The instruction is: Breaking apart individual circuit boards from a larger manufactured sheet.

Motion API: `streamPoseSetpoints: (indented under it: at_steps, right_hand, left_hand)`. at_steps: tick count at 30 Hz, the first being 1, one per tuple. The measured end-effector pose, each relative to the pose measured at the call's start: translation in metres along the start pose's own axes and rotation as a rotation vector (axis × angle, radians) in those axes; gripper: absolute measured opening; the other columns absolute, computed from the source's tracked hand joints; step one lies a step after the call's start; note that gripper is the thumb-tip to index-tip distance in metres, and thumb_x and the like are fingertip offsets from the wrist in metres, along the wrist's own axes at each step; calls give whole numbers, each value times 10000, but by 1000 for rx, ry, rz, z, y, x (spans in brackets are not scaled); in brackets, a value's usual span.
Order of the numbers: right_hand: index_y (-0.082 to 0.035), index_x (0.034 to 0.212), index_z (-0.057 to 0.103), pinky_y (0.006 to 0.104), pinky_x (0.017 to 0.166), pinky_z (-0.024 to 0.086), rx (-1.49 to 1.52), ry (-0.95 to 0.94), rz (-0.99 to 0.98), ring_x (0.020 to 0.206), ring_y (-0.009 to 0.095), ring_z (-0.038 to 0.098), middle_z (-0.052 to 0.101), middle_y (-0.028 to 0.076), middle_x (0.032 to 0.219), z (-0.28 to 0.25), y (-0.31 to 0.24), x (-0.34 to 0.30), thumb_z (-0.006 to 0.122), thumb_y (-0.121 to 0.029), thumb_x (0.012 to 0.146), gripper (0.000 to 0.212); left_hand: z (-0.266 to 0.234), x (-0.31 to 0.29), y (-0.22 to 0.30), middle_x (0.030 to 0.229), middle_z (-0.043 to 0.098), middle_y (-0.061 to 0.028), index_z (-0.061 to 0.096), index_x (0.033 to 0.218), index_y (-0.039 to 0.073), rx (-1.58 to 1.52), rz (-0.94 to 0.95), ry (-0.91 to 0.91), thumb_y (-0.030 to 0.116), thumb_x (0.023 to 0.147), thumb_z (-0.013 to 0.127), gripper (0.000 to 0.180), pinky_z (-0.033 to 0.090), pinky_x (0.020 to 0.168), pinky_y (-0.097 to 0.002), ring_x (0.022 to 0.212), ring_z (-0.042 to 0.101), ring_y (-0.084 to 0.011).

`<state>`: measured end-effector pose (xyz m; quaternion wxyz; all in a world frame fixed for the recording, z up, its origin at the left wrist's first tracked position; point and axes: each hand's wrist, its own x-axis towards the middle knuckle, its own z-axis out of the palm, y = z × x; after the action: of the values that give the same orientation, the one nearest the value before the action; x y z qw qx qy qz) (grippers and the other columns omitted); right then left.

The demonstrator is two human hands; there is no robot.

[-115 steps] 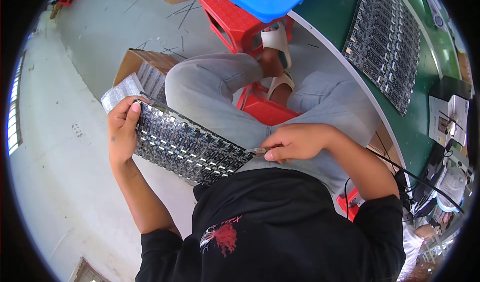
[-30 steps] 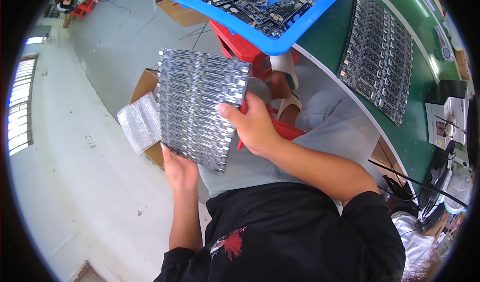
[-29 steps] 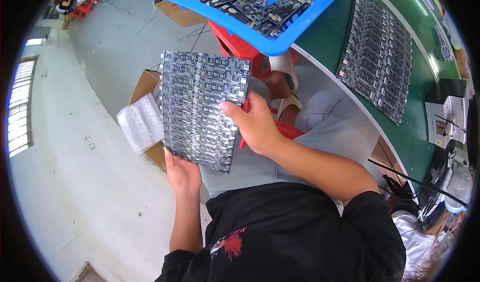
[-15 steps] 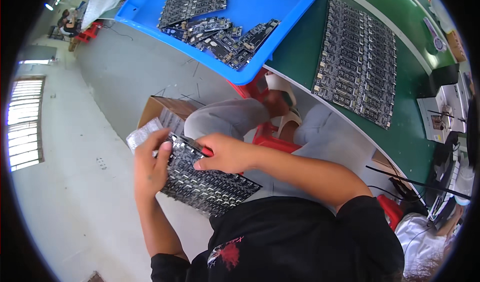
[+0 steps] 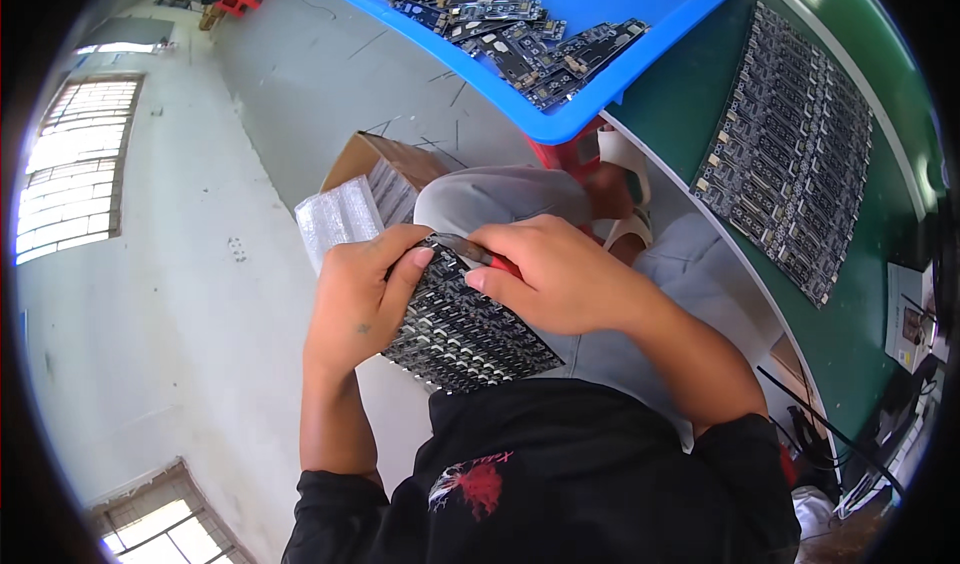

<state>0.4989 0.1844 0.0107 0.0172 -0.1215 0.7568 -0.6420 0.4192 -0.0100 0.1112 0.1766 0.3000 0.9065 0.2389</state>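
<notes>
Three risks stand out in the head view, the only one supplied. Your left hand (image 5: pixel 358 304) grips the upper corner of the board sheet (image 5: pixel 470 324) between thumb and fingers; your right hand (image 5: pixel 555 274) is closed round the red-handled pliers (image 5: pixel 459 246). The sheet lies tilted over your lap, its lower edge close to your black shirt (image 5: pixel 590 464). First, the nose of the pliers sits right beside your left fingertips at that corner; a slip or careless squeeze could nip the skin. Whether the nose bites on the sheet cannot be told. Second, a twist off line could scrape or knock loose small parts near the edge. Third, your left hand alone visibly grips the sheet, so a hard pull could bend it or let the far end catch your shirt. Loose bits could drop toward the open box (image 5: pixel 345 161) beside your knee (image 5: pixel 500 199).
</notes>
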Motion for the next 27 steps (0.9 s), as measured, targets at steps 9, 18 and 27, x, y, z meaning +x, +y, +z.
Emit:
streamPoseSetpoints:
  at_steps: [9, 18, 27]
  right_hand:
    - [21, 976, 629, 404, 592, 435, 138, -104, -29, 610, 330, 571, 590, 197, 716, -9, 4, 0, 614, -196, 962, 218]
    - [-36, 905, 619, 261, 584, 459, 954, -553, 229, 632, 101, 618, 614, -7, 735, -12, 30, 5, 535, -296, 1038, 304]
    - [44, 1137, 655, 391, 600, 439, 143, -245, 35, 582, 248, 565, 591, 185, 703, -14, 9, 0, 629, -224, 937, 335]
  left_hand:
    - [2, -2, -2, 726, 638, -166, 682, 1015, 6, 25, 109, 15, 99, 946, 641, 123, 487, 595, -386, 631, 630, -348]
    - [1, -3, -2, 731, 624, -150, 674, 1000, 1, -22, 166, -43, 80, 953, 622, 105, 476, 600, -370, 644, 617, -331]
    - [1, -6, -9, 727, 617, -154, 674, 1006, -11, -24, 109, -11, 85, 960, 619, 120, 469, 595, -363, 632, 610, -329]
